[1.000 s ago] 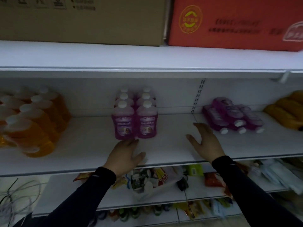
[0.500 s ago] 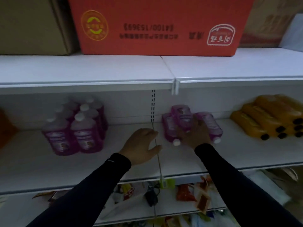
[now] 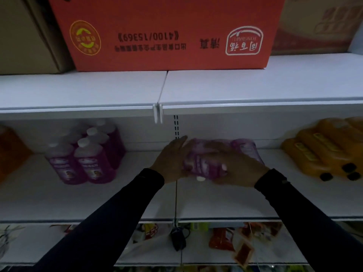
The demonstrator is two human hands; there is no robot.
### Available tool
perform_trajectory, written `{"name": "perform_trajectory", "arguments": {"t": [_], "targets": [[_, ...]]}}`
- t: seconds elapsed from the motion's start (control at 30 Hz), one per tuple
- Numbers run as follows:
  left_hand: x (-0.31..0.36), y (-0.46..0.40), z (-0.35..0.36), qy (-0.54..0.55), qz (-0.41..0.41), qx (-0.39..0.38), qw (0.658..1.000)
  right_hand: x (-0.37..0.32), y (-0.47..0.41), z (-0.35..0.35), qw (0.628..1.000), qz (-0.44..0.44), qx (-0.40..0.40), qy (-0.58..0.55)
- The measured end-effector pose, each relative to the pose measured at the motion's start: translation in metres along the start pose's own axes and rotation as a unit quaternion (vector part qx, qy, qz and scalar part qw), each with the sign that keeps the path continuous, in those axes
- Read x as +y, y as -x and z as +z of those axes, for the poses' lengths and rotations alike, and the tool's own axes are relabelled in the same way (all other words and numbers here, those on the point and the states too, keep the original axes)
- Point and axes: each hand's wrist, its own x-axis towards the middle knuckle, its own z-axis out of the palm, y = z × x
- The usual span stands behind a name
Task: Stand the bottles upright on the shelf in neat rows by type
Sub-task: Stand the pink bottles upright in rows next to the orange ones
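Observation:
Purple bottles with white caps lie on their sides in a pile (image 3: 204, 163) on the white shelf (image 3: 216, 201), just right of the shelf joint. My right hand (image 3: 237, 169) lies over the pile, fingers curled round the front bottle. My left hand (image 3: 170, 161) presses its flat palm and straight fingers against that bottle's left side. Another lying purple bottle (image 3: 245, 148) shows behind my right hand. Further left, several purple bottles (image 3: 88, 160) stand upright in two rows. The view is blurred by motion.
Yellow-orange bottles with black caps (image 3: 322, 152) lie on the shelf at right. Orange bottles (image 3: 9, 150) sit at the far left edge. A red carton (image 3: 167, 36) and a brown carton (image 3: 25, 36) stand on the shelf above. Snack packets (image 3: 222, 238) fill the lower shelf.
The view swung right along the shelf. My right hand reached the lying purple bottles and closed on one. My left hand moved right, from the shelf's front edge to the bottle's side.

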Motion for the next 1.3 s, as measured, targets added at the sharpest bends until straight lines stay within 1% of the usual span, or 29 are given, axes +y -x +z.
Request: {"name": "perform_trajectory", "arguments": {"t": [0.03, 0.07, 0.1, 0.13, 0.17, 0.2, 0.23, 0.27, 0.3, 0.33, 0.4, 0.47, 0.53, 0.57, 0.63, 0.7, 0.77, 0.83, 1.0, 1.17, 1.3], "targets": [[-0.002, 0.000, 0.000, 0.024, 0.007, -0.017, 1.000, -0.006, -0.004, -0.002, 0.999, -0.032, -0.038, 0.013], [-0.005, 0.002, 0.001, 0.064, 0.006, -0.035, 0.997, -0.011, -0.009, -0.001, 0.995, -0.045, -0.082, 0.017], [-0.008, 0.007, 0.002, 0.103, -0.003, -0.043, 0.994, -0.014, -0.015, 0.000, 0.993, -0.049, -0.110, 0.014], [-0.012, 0.015, 0.005, 0.137, -0.025, -0.037, 0.990, -0.015, -0.021, 0.002, 0.993, -0.047, -0.109, 0.004], [-0.017, 0.024, 0.007, 0.170, -0.057, -0.023, 0.983, -0.014, -0.027, 0.006, 0.995, -0.031, -0.091, -0.020], [-0.022, 0.034, 0.011, 0.218, -0.098, -0.006, 0.971, -0.013, -0.033, 0.011, 0.995, 0.001, -0.068, -0.070], [-0.027, 0.045, 0.015, 0.275, -0.139, 0.016, 0.951, -0.013, -0.037, 0.018, 0.987, 0.045, -0.054, -0.143], [-0.031, 0.055, 0.019, 0.337, -0.171, 0.043, 0.925, -0.017, -0.042, 0.028, 0.970, 0.088, -0.047, -0.221], [-0.035, 0.065, 0.022, 0.383, -0.193, 0.068, 0.901, -0.023, -0.048, 0.040, 0.955, 0.117, -0.049, -0.269], [-0.040, 0.073, 0.026, 0.404, -0.214, 0.089, 0.885, -0.029, -0.055, 0.056, 0.950, 0.129, -0.049, -0.281], [-0.047, 0.087, 0.030, 0.381, -0.232, 0.096, 0.890, -0.042, -0.069, 0.090, 0.951, 0.140, -0.033, -0.275], [-0.057, 0.099, 0.030, 0.371, -0.230, 0.087, 0.896, -0.049, -0.085, 0.114, 0.954, 0.149, 0.002, -0.262], [-0.068, 0.110, 0.026, 0.335, -0.218, 0.081, 0.913, -0.051, -0.101, 0.126, 0.956, 0.152, 0.022, -0.250], [-0.077, 0.118, 0.025, 0.302, -0.211, 0.070, 0.927, -0.052, -0.107, 0.130, 0.954, 0.160, 0.021, -0.254], [-0.100, 0.135, 0.029, 0.199, -0.200, 0.014, 0.959, -0.056, -0.121, 0.135, 0.952, 0.176, 0.042, -0.245], [-0.119, 0.155, 0.038, 0.091, -0.207, -0.037, 0.973, -0.058, -0.135, 0.141, 0.958, 0.168, 0.085, -0.215], [-0.126, 0.167, 0.048, 0.041, -0.190, -0.045, 0.980, -0.059, -0.149, 0.149, 0.959, 0.168, 0.088, -0.213], [-0.128, 0.171, 0.054, 0.033, -0.176, -0.030, 0.983, -0.059, -0.160, 0.158, 0.954, 0.182, 0.072, -0.229], [-0.134, 0.172, 0.059, 0.025, -0.164, -0.005, 0.986, -0.056, -0.179, 0.176, 0.948, 0.195, 0.095, -0.231], [-0.133, 0.172, 0.062, 0.019, -0.158, 0.017, 0.987, -0.054, -0.212, 0.185, 0.951, 0.211, 0.105, -0.200], [-0.133, 0.172, 0.063, 0.014, -0.158, 0.018, 0.987, -0.048, -0.233, 0.190, 0.962, 0.212, 0.102, -0.142]]}}
